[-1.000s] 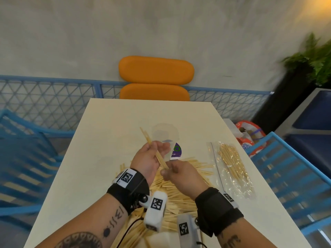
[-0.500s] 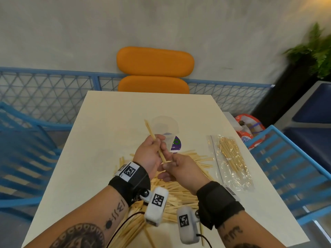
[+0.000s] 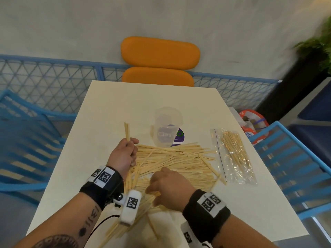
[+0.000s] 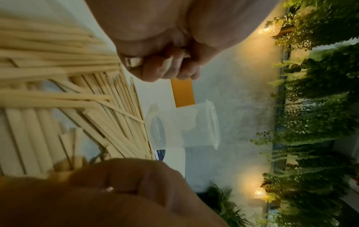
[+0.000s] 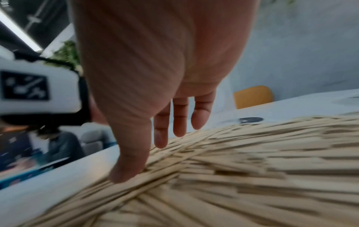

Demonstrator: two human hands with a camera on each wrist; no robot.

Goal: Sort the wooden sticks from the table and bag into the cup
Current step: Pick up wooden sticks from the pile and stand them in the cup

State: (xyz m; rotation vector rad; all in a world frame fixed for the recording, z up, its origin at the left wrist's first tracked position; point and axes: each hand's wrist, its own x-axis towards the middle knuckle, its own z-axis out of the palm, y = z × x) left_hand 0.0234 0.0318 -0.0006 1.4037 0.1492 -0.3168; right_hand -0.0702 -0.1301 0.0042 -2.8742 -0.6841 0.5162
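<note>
Left hand (image 3: 123, 154) gripping sticks (image 3: 127, 131) (upright) — right hand (image 3: 168, 188) slack-fingered on pile (image 3: 179, 161).

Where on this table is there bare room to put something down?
The far end of the table, between the cup and the orange chair, is bare, as is the left strip. The middle is crowded with the stick pile; the bag fills the right.

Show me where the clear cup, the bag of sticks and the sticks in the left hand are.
clear cup (image 3: 167, 129), head view, its side wall.
bag of sticks (image 3: 234, 154), head view, middle of the plastic.
sticks in the left hand (image 3: 127, 131), head view, upper ends above the fist.
</note>
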